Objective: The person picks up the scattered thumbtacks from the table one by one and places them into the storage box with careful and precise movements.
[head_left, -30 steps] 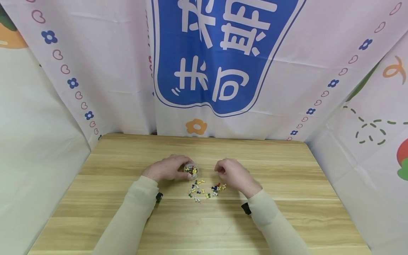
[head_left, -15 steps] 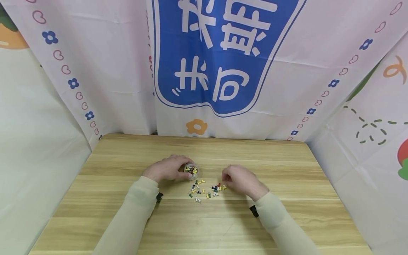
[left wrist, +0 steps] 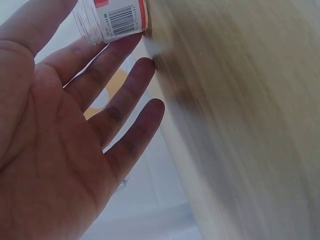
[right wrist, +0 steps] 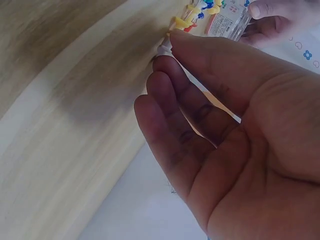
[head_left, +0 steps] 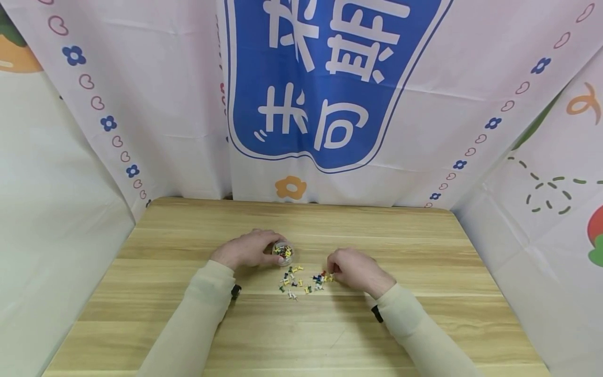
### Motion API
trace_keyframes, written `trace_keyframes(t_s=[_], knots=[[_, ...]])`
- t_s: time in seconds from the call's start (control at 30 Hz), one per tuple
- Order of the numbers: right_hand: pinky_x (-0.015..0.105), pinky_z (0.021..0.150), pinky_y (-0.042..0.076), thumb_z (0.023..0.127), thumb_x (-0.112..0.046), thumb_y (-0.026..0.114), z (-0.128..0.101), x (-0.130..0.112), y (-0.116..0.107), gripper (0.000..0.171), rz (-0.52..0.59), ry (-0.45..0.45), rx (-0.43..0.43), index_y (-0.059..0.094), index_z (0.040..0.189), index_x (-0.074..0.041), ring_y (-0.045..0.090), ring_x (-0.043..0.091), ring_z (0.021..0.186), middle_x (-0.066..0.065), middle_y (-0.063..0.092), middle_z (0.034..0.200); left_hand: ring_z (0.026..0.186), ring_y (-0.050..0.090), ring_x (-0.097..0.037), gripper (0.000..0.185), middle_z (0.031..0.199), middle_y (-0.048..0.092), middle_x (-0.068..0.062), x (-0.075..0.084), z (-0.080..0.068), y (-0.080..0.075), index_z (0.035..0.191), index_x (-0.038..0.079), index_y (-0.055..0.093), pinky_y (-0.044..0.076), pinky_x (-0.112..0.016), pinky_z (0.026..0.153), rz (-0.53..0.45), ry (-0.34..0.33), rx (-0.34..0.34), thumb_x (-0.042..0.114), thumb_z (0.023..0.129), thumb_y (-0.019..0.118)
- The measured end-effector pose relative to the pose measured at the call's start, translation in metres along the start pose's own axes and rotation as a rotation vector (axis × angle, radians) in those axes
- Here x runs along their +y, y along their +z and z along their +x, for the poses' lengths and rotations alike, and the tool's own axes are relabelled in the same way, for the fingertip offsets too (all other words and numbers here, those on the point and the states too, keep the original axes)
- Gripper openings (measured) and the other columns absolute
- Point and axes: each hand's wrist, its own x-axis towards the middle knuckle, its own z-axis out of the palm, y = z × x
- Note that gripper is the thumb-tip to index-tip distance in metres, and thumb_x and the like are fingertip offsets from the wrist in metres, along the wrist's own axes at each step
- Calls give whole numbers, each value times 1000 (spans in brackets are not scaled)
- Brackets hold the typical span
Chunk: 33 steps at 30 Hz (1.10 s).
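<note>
My left hand point(head_left: 247, 247) holds a small clear plastic jar point(head_left: 282, 252) from its left side, thumb in front and fingers behind. Push pins in yellow, white and other colours lie inside the jar. A label with a barcode point(left wrist: 123, 21) wraps its wall in the left wrist view. My right hand point(head_left: 359, 270) is low at the right end of the loose push pins, thumb and index fingertip pinching a white push pin point(right wrist: 164, 49). Beside those fingertips lie a yellow push pin point(right wrist: 182, 23) and a red one point(right wrist: 190, 28).
Several more loose push pins, such as a yellow one point(head_left: 300, 283) and a white pair point(head_left: 292, 295), are scattered in front of the jar on the wooden table point(head_left: 282, 340). A printed cloth point(head_left: 188, 157) hangs behind the table, with more cloth at both sides.
My right hand has moved right and nearer from beside the jar, then down to the right end of the loose push pins. My left hand keeps its hold on the jar.
</note>
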Motion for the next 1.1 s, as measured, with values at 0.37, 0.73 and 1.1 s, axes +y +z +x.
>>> trace_keyframes(t_s=[0.37, 0.73, 1.1], knots=[[43, 84, 66, 101, 1, 87, 0, 1, 1, 16, 3, 12, -5, 81, 96, -13, 69, 13, 88, -1, 80, 95, 153, 63, -41, 57, 157, 74, -12, -1, 2, 1, 159, 15, 70, 51, -66, 132, 8, 1, 5, 41, 111, 84], [38, 79, 61, 99, 2, 89, -1, 4, 1, 18, -5, 2, -13, 80, 96, -14, 63, 12, 84, -3, 75, 91, 152, 64, -41, 57, 158, 73, -13, -3, 3, 2, 159, 14, 69, 51, -65, 132, 4, 17, 16, 40, 111, 83], [38, 85, 64, 100, -2, 90, -3, 6, -3, 15, 27, 1, -46, 82, 101, -14, 65, 11, 87, -2, 78, 97, 163, 57, -44, 79, 172, 64, -18, -2, 4, 0, 171, 9, 57, 43, -67, 140, -4, 45, 41, 40, 106, 89]])
